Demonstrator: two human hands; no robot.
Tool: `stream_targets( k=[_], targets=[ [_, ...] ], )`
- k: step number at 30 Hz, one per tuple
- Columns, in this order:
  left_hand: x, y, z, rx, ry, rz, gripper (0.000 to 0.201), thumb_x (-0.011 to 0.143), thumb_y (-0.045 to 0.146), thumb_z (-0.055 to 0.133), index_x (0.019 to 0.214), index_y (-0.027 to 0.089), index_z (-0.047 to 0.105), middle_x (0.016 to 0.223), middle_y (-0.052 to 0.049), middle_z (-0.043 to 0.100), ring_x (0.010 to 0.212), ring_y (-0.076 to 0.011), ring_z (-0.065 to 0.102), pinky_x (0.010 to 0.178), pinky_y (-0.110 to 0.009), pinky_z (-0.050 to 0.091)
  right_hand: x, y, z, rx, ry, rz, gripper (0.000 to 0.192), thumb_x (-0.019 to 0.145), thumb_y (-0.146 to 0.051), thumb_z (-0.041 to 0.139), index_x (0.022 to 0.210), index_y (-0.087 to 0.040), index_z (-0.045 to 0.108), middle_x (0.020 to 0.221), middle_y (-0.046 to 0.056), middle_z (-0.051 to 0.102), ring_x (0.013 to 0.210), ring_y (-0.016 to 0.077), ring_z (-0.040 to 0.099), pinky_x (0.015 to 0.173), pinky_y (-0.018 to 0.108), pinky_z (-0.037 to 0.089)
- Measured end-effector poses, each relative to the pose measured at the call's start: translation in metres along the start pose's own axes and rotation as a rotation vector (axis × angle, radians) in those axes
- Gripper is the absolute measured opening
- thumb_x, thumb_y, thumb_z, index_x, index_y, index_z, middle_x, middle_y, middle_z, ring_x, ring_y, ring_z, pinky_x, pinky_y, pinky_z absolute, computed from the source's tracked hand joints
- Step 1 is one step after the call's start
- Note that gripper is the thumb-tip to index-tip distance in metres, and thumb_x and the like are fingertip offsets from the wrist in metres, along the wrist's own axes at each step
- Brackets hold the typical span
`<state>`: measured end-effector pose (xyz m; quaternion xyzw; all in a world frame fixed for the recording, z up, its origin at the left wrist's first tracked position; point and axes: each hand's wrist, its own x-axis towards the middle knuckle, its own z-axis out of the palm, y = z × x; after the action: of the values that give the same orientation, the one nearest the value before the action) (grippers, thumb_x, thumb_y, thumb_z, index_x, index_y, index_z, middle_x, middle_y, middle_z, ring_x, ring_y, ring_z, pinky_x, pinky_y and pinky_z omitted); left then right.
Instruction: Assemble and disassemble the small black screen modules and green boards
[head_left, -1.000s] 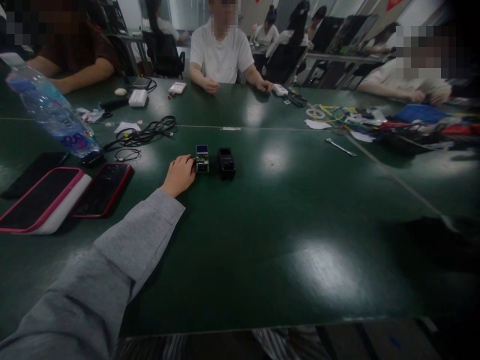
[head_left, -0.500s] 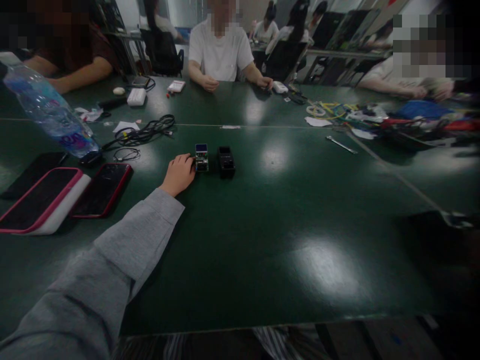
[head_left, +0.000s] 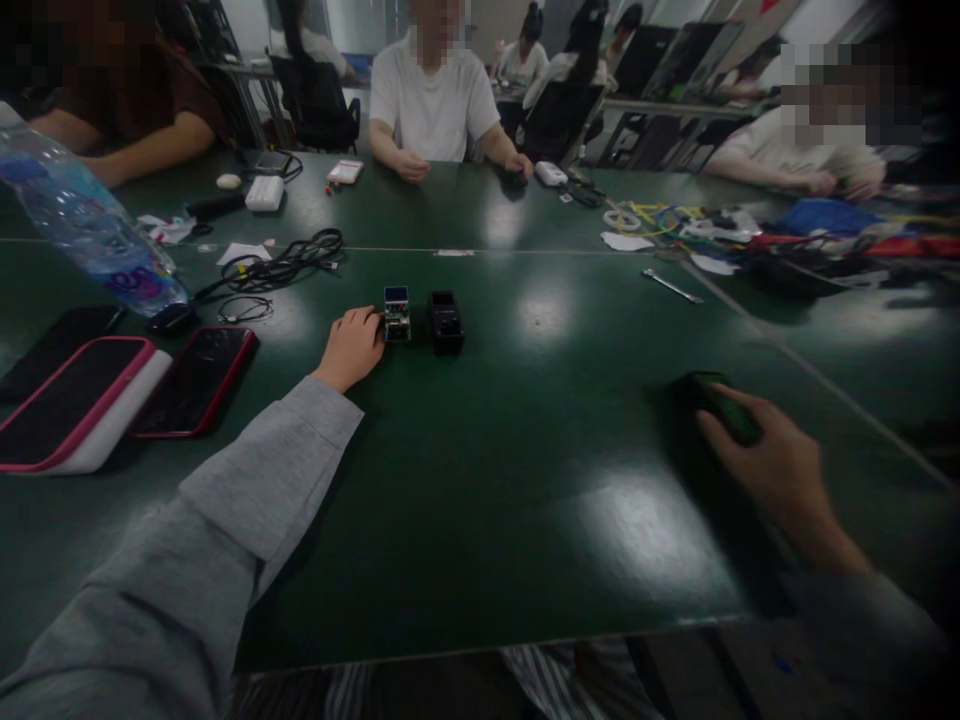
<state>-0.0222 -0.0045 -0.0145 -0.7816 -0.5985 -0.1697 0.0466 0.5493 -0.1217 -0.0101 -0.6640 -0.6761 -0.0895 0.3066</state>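
On the green table, my left hand (head_left: 351,347) lies with curled fingers against the left edge of a small circuit board (head_left: 397,322) with a little screen at its top end. The fingertips touch that edge; the thumb is mostly hidden. Just right of the board is a small black case (head_left: 447,325), apart from both hands. Farther right, my right hand (head_left: 780,460) is closed around a dark, box-like thing with a greenish face (head_left: 731,408), held between thumb and fingers over the table. Motion blur hides its details.
At left are phones (head_left: 196,382), a tilted plastic bottle (head_left: 97,225) and coiled black cables (head_left: 289,262). A wrench (head_left: 671,286) lies at the back right, before a heap of coloured cables (head_left: 810,240). Other people sit across the table, a white-shirted person (head_left: 435,100) among them.
My right hand has come into view from the right with the dark box-like thing in it. My left hand keeps its place at the circuit board. The view has shifted slightly.
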Motion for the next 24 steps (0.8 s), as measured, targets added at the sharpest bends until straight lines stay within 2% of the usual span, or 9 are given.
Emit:
stream_targets(
  k=[2, 5, 7, 9, 12, 15, 18, 21, 24],
  targets=[
    [0.001, -0.001, 0.001, -0.008, -0.001, 0.0, 0.038, 0.097, 0.024, 0.041, 0.128, 0.01, 0.057, 0.139, -0.02, 0.055, 0.13, -0.0331, 0.049, 0.106, -0.052, 0.043, 0.005, -0.075, 0.023, 0.128, -0.146, -0.179, 0.048, 0.094, -0.052, 0.057, 0.137, -0.029, 0.057, 0.122, 0.016, 0.065, 0.108, 0.0326, 0.065, 0.088, 0.05, 0.052],
    [0.002, -0.003, 0.003, -0.011, -0.001, -0.005, 0.038, 0.097, 0.024, 0.042, 0.128, 0.011, 0.058, 0.139, -0.019, 0.055, 0.13, -0.0327, 0.049, 0.106, -0.052, 0.043, 0.013, -0.182, 0.049, 0.307, -0.308, -0.493, 0.043, 0.098, -0.043, 0.055, 0.137, -0.026, 0.055, 0.132, 0.012, 0.059, 0.118, 0.0289, 0.059, 0.097, 0.049, 0.051],
    [0.002, -0.003, 0.004, -0.008, -0.001, -0.008, 0.037, 0.097, 0.024, 0.042, 0.128, 0.011, 0.058, 0.139, -0.019, 0.055, 0.13, -0.0324, 0.049, 0.107, -0.051, 0.042, 0.02, -0.234, 0.063, 0.392, -0.384, -0.668, 0.04, 0.099, -0.042, 0.054, 0.136, -0.026, 0.055, 0.136, 0.01, 0.056, 0.121, 0.0275, 0.057, 0.097, 0.048, 0.051],
    [0.002, -0.003, 0.004, -0.004, 0.003, -0.01, 0.037, 0.097, 0.024, 0.042, 0.127, 0.011, 0.058, 0.139, -0.018, 0.056, 0.129, -0.0322, 0.05, 0.107, -0.051, 0.042, 0.027, -0.266, 0.076, 0.511, -0.371, -0.714, 0.036, 0.101, -0.04, 0.051, 0.134, -0.026, 0.055, 0.135, 0.008, 0.057, 0.122, 0.0248, 0.056, 0.099, 0.045, 0.05],
    [0.002, -0.001, 0.003, -0.003, 0.013, -0.005, 0.037, 0.096, 0.023, 0.042, 0.127, 0.012, 0.059, 0.139, -0.018, 0.056, 0.129, -0.0322, 0.05, 0.105, -0.051, 0.043, 0.042, -0.282, 0.096, 0.595, -0.203, -0.653, 0.03, 0.103, -0.034, 0.045, 0.13, -0.025, 0.057, 0.129, 0.007, 0.059, 0.122, 0.0231, 0.055, 0.102, 0.044, 0.048],
    [0.002, 0.0, 0.002, -0.003, 0.015, 0.002, 0.037, 0.096, 0.022, 0.042, 0.127, 0.012, 0.059, 0.138, -0.018, 0.056, 0.128, -0.0323, 0.05, 0.105, -0.051, 0.044, 0.055, -0.278, 0.114, 0.503, -0.111, -0.601, 0.034, 0.102, -0.034, 0.045, 0.134, -0.025, 0.053, 0.136, 0.009, 0.055, 0.128, 0.0261, 0.05, 0.106, 0.048, 0.043],
    [0.003, -0.001, 0.003, -0.004, 0.006, -0.003, 0.037, 0.095, 0.023, 0.042, 0.127, 0.011, 0.059, 0.138, -0.019, 0.056, 0.129, -0.0328, 0.05, 0.105, -0.051, 0.043, 0.061, -0.273, 0.12, 0.41, -0.141, -0.586, 0.044, 0.102, -0.036, 0.044, 0.145, -0.027, 0.041, 0.151, 0.007, 0.043, 0.138, 0.0274, 0.04, 0.111, 0.051, 0.038],
    [0.003, -0.002, 0.004, -0.01, -0.002, -0.005, 0.038, 0.095, 0.023, 0.043, 0.127, 0.011, 0.058, 0.139, -0.019, 0.055, 0.129, -0.0336, 0.049, 0.105, -0.051, 0.044, 0.06, -0.275, 0.118, 0.319, -0.247, -0.653, 0.051, 0.102, -0.037, 0.045, 0.151, -0.028, 0.033, 0.159, 0.005, 0.033, 0.145, 0.0275, 0.03, 0.114, 0.052, 0.034],
    [0.003, -0.002, 0.004, -0.006, -0.002, -0.005, 0.037, 0.095, 0.023, 0.042, 0.126, 0.012, 0.059, 0.138, -0.018, 0.056, 0.129, -0.0334, 0.05, 0.105, -0.051, 0.044, 0.057, -0.278, 0.117, 0.278, -0.305, -0.7, 0.049, 0.101, -0.033, 0.047, 0.148, -0.026, 0.037, 0.155, 0.007, 0.038, 0.143, 0.0286, 0.033, 0.112, 0.051, 0.036]
  ],
)
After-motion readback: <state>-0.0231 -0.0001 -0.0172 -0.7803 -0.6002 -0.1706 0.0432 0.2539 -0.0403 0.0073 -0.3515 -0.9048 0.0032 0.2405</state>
